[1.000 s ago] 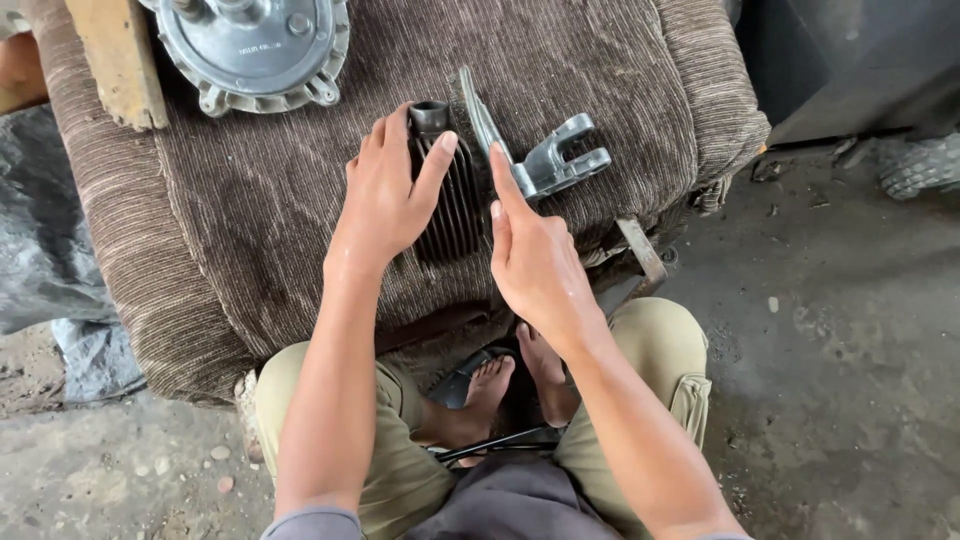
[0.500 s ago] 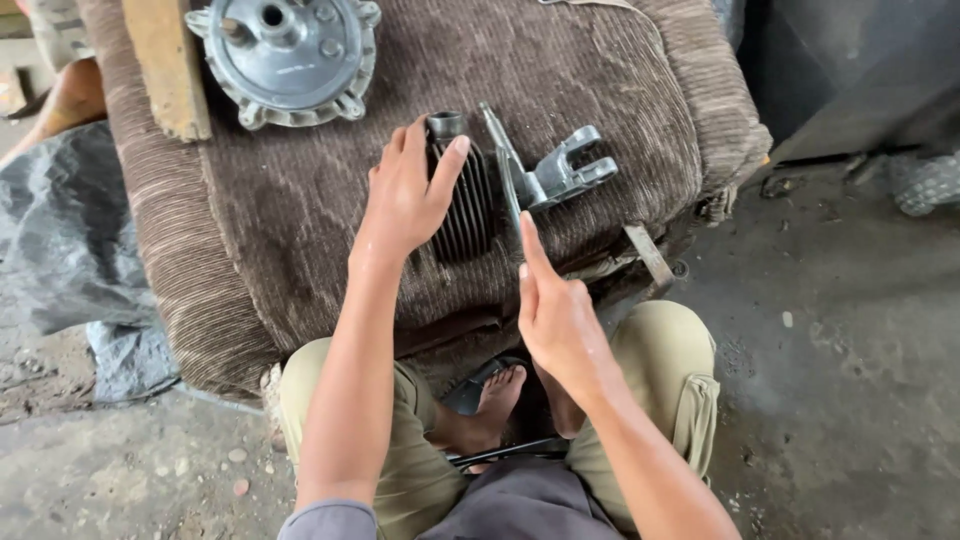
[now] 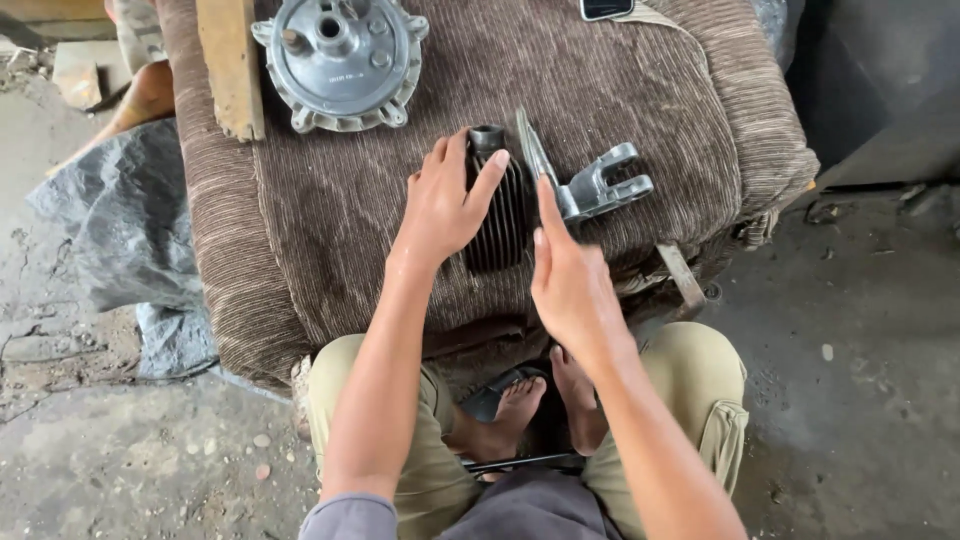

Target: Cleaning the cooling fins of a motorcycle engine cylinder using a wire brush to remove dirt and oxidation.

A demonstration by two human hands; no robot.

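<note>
One screen shows: a phone (image 3: 606, 8) lies at the far edge of the brown ribbed cushion (image 3: 640, 90), cut off by the top of the frame, a dark rectangle with a light rim and rounded corners. No packages, labels or signs show.

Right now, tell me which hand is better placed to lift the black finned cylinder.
Left. The left hand already lies on the black finned cylinder, fingers draped over its top. The right hand stands edge-on beside it, open, nearer the metal fork bracket.
</note>
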